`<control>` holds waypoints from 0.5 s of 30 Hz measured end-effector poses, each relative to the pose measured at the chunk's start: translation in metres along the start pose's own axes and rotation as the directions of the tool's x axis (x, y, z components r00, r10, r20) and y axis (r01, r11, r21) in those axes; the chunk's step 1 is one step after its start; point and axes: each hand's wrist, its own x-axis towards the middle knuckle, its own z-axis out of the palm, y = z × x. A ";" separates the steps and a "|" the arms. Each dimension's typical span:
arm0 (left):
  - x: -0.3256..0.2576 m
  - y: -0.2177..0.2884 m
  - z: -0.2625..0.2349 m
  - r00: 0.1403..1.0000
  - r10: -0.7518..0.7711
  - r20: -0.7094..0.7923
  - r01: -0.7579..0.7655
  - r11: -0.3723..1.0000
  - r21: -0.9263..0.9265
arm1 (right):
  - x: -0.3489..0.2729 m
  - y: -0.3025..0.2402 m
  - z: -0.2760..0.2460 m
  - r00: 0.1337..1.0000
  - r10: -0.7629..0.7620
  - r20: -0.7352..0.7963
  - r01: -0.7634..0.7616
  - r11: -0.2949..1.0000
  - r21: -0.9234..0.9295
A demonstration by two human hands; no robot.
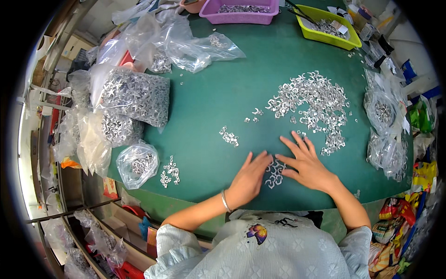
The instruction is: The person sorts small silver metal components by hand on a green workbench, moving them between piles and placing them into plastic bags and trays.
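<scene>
Left hand (pixel 246 183): lower centre; fingertips beside small cluster (pixel 275 174) of silver pieces; bracelet (pixel 225 202) at wrist.
Right hand (pixel 307 166): lower right of centre; fingers spread, at cluster's right side.
Large heap (pixel 316 100): silver pieces, right of centre.
Purple tray (pixel 239 18): top centre, holds pieces.
Yellow-green tray (pixel 330 42): upper right, same.
Filled clear bag (pixel 137 95): left, on green tabletop (pixel 209 93).

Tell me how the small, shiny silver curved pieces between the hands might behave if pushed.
The silver curved pieces probably slide rather than roll, lying flat on the green tabletop. They look stiff, given their metallic shine, and likely light: tiny beside the right hand.
</scene>
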 end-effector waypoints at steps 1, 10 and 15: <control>0.011 -0.006 -0.005 0.998 -0.015 -0.060 0.019 0.998 0.058 | 0.001 0.000 -0.002 1.000 -0.011 0.011 0.011 0.999 0.041; 0.082 -0.043 -0.006 0.967 -0.045 -0.252 0.134 0.929 0.346 | 0.041 0.021 0.015 0.974 0.027 -0.223 -0.070 0.980 -0.184; 0.036 -0.007 -0.002 0.992 -0.061 -0.113 0.087 0.965 0.246 | 0.005 0.013 0.002 0.995 0.018 -0.100 -0.025 0.998 -0.064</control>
